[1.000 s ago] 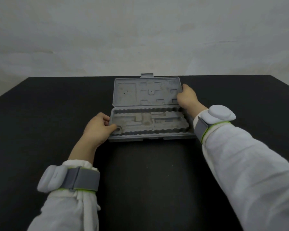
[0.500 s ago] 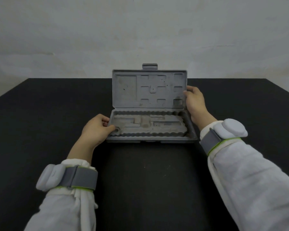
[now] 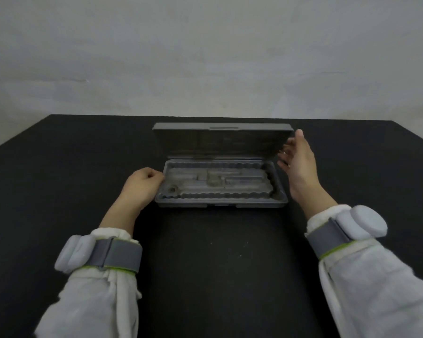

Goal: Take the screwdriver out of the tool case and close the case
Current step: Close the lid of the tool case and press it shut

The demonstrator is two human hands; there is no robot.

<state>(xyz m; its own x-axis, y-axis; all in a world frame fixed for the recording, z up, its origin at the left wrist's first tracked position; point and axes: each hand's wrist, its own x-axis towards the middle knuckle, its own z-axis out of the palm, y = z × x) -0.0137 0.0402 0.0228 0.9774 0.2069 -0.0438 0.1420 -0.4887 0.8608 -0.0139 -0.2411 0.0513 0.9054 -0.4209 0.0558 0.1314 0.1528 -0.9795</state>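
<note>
While lid (image 3: 220, 140) hangs half-closed | case (image 3: 221, 202) near table (image 3: 205, 264) far edge | left hand (image 3: 139, 185) curled, bracing tray | right hand (image 3: 299, 164) open beside lid | screwdriver unseen | press lid evenly.

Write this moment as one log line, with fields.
case lid: half closed | left hand: braces base | right hand: open, beside lid | screwdriver: not visible

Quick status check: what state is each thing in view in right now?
Tool case: open, flat on the black table.
Lid: partly lowered, tilting forward over the tray.
Left hand: fist closed, against the case's left end.
Right hand: open, beside the lid's right edge.
Screwdriver: not visible.
</note>
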